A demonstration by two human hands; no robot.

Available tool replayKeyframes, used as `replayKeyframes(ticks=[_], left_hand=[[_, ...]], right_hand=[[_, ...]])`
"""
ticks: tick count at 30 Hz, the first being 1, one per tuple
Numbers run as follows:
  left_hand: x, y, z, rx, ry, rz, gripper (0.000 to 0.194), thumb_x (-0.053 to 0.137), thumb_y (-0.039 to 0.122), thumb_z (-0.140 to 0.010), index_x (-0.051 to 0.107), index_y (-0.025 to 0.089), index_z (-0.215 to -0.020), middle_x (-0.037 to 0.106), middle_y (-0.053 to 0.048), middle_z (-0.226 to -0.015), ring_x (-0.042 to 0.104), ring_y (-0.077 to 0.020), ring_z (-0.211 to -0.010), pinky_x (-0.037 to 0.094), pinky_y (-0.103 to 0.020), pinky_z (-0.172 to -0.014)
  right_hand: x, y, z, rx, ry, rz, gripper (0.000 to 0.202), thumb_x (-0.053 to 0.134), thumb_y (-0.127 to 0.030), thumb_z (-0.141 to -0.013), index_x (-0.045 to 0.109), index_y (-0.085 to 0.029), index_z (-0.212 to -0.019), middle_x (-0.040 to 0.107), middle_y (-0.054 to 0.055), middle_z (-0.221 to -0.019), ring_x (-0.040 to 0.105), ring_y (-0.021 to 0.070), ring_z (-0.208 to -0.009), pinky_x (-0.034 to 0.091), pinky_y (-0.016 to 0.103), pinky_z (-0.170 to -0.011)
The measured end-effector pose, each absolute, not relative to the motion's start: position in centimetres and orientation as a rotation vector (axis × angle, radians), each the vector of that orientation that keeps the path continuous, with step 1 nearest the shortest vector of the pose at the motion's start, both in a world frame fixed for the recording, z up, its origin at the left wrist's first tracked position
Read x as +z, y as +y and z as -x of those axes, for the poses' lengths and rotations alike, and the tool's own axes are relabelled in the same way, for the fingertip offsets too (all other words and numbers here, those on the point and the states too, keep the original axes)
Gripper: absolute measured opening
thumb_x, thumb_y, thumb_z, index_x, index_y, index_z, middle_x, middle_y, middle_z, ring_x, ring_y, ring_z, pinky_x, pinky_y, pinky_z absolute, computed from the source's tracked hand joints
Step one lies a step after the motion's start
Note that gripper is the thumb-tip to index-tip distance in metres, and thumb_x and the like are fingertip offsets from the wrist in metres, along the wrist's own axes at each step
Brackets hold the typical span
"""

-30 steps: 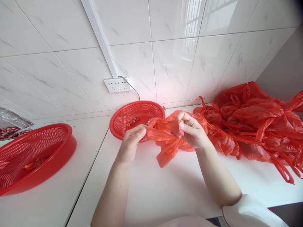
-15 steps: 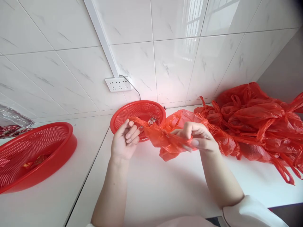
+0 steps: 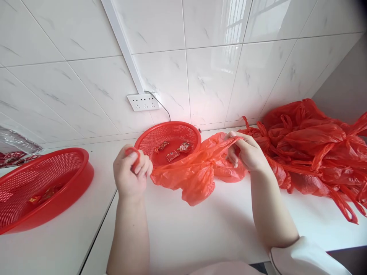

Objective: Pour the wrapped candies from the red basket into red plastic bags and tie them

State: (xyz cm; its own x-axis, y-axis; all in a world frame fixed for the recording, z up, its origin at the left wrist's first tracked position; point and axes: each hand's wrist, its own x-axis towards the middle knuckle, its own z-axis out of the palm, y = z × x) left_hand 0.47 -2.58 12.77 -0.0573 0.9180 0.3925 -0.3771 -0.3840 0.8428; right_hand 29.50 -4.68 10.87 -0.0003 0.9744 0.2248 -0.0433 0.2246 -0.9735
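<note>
A thin red plastic bag [image 3: 197,183] is stretched between my two hands above the white counter. My left hand [image 3: 132,172] is closed around one end of it, with a loop of red plastic over the fingers. The other end is pinched between thumb and finger of my right hand [image 3: 246,151]. Behind the bag stands a red perforated basket [image 3: 172,126] holding a few small red wrapped packets [image 3: 172,156]. The bag's middle hangs down and hides part of the basket's front rim.
A heap of knotted red bags [image 3: 315,149] lies on the right of the counter [image 3: 177,236]. At the left stands a larger red basket [image 3: 77,168] with some packets inside. A socket strip [image 3: 143,102] is fixed on the tiled wall, with a cable running down behind the middle basket.
My left hand has moved left and closed into a fist on the bag's end. My right hand has risen slightly. The bag is now pulled wider, and more packets in the basket show.
</note>
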Motion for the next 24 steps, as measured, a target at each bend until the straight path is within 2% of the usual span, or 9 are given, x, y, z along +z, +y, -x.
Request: replayKeyframes(ticks=[2,6,8,12,14,16,18,20,24], left_hand=[[12.9,-3.1,-0.7,1.434,0.643,-1.419,0.003,0.060,0.023,-0.072,0.057,0.022,-0.071,0.040,0.007,-0.046,0.025,-0.0064,-0.037,0.022,-0.020,-0.038],[13.0,-4.0,-1.1,0.949,0.787,-1.938,0.013,0.058,0.025,-0.077,0.070,0.020,-0.080,0.063,-0.005,-0.072,0.054,-0.0167,-0.063,0.040,-0.026,-0.056],[12.8,-4.5,-1.4,0.823,0.918,-2.076,0.014,0.060,0.026,-0.080,0.071,0.022,-0.072,0.063,-0.004,-0.070,0.055,-0.0167,-0.063,0.039,-0.026,-0.058],[11.7,-5.2,-2.6,0.598,1.405,-2.210,0.029,0.056,0.031,-0.084,0.059,0.022,-0.057,0.045,0.002,-0.047,0.036,-0.0116,-0.041,0.022,-0.026,-0.044],[11.1,-5.4,-3.5,0.350,1.594,-2.280,0.010,0.060,0.033,-0.080,0.065,0.023,-0.080,0.053,0.001,-0.054,0.046,-0.0145,-0.045,0.025,-0.025,-0.045],[10.6,-5.5,-4.4,0.097,1.662,-2.321,0.044,0.066,0.035,-0.074,0.059,0.021,-0.115,0.062,-0.001,-0.064,0.057,-0.0195,-0.056,0.030,-0.025,-0.048],[10.1,-5.6,-5.2,-0.061,1.661,-2.333,0.065,0.065,0.038,-0.072,0.048,0.016,-0.131,0.065,-0.003,-0.067,0.061,-0.0224,-0.060,0.032,-0.026,-0.049],[9.7,-5.8,-5.7,-0.123,1.607,-2.329,0.062,0.061,0.037,-0.074,0.047,0.015,-0.130,0.067,-0.005,-0.069,0.063,-0.0228,-0.062,0.032,-0.026,-0.049],[9.2,-5.9,-5.6,-0.132,1.531,-2.327,0.048,0.054,0.025,-0.077,0.051,0.015,-0.124,0.068,-0.005,-0.069,0.064,-0.0234,-0.064,0.034,-0.028,-0.050]], right_hand=[[11.1,-4.8,-29.3,1.274,-1.242,0.889,0.027,0.043,-0.041,-0.091,0.057,-0.018,-0.089,0.059,-0.001,-0.046,0.040,0.0111,-0.025,0.032,0.024,-0.031],[11.4,-5.2,-29.4,1.434,-1.157,0.771,0.033,0.047,-0.024,-0.081,0.055,-0.021,-0.113,0.073,0.001,-0.069,0.036,0.0071,-0.021,0.028,0.021,-0.027],[11.3,-5.2,-29.6,1.443,-1.158,0.797,0.039,0.049,-0.021,-0.078,0.054,-0.022,-0.116,0.075,0.001,-0.078,0.036,0.0059,-0.021,0.027,0.021,-0.027],[11.2,-4.9,-29.8,1.434,-1.294,0.947,0.026,0.049,-0.028,-0.084,0.057,-0.022,-0.107,0.075,0.003,-0.095,0.036,0.0039,-0.023,0.024,0.021,-0.026],[11.3,-5.1,-29.4,1.298,-1.449,1.082,0.021,0.046,-0.030,-0.088,0.060,-0.021,-0.101,0.073,0.004,-0.100,0.043,0.0044,-0.030,0.034,0.022,-0.032],[11.7,-5.9,-28.5,0.913,-1.581,1.231,0.019,0.047,-0.027,-0.089,0.062,-0.021,-0.099,0.070,0.006,-0.108,0.061,0.0098,-0.054,0.049,0.025,-0.053],[12.1,-7.5,-27.2,0.461,-1.628,1.253,0.017,0.048,-0.022,-0.089,0.062,-0.021,-0.100,0.066,0.007,-0.114,0.066,0.0166,-0.087,0.051,0.030,-0.076],[12.3,-9.5,-25.3,0.315,-1.746,1.165,0.017,0.047,-0.016,-0.089,0.059,-0.021,-0.100,0.066,0.007,-0.108,0.064,0.0171,-0.094,0.049,0.029,-0.079],[9.8,-11.0,-21.0,0.533,-2.326,1.253,0.017,0.043,-0.008,-0.085,0.055,-0.017,-0.092,0.066,0.004,-0.076,0.061,0.0146,-0.064,0.045,0.024,-0.060]])
